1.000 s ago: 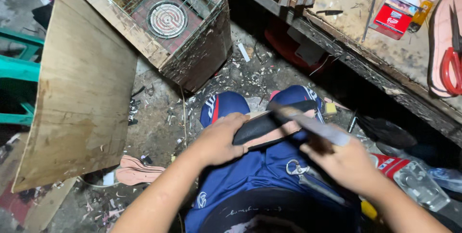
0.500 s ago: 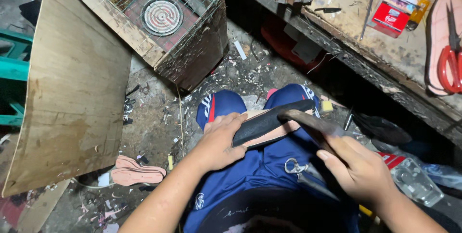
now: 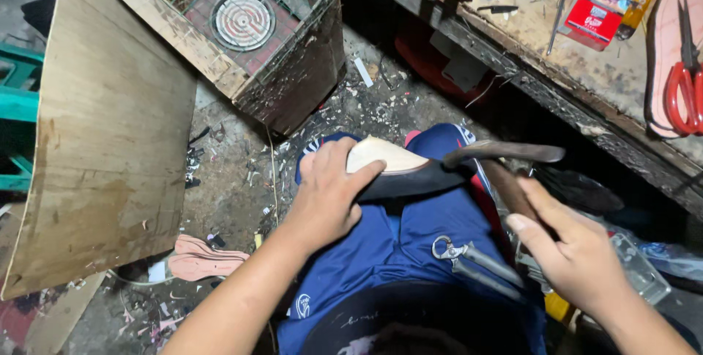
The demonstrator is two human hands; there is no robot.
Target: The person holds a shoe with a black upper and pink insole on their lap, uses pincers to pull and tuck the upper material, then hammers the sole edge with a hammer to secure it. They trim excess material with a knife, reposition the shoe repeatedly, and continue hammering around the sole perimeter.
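Observation:
My left hand (image 3: 328, 194) grips a shoe (image 3: 399, 172) that lies sole-up across my lap, its pale insole facing up above the black upper. My right hand (image 3: 575, 249) is closed on the wooden handle of a hammer (image 3: 505, 153), whose dark metal head rests at the shoe's right end. Metal pincers (image 3: 469, 258) lie on my blue shorts (image 3: 410, 238) between my two arms.
A wooden box holding a round coil heater (image 3: 243, 19) stands ahead, beside a leaning plywood sheet (image 3: 110, 128). The workbench at right carries red scissors (image 3: 685, 87), a red carton (image 3: 597, 12) and pink soles. A pink sole (image 3: 201, 258) and scraps litter the floor.
The shoe has turned so its pale insole shows. The hammer has swung from a blurred raised position down to the shoe's right end.

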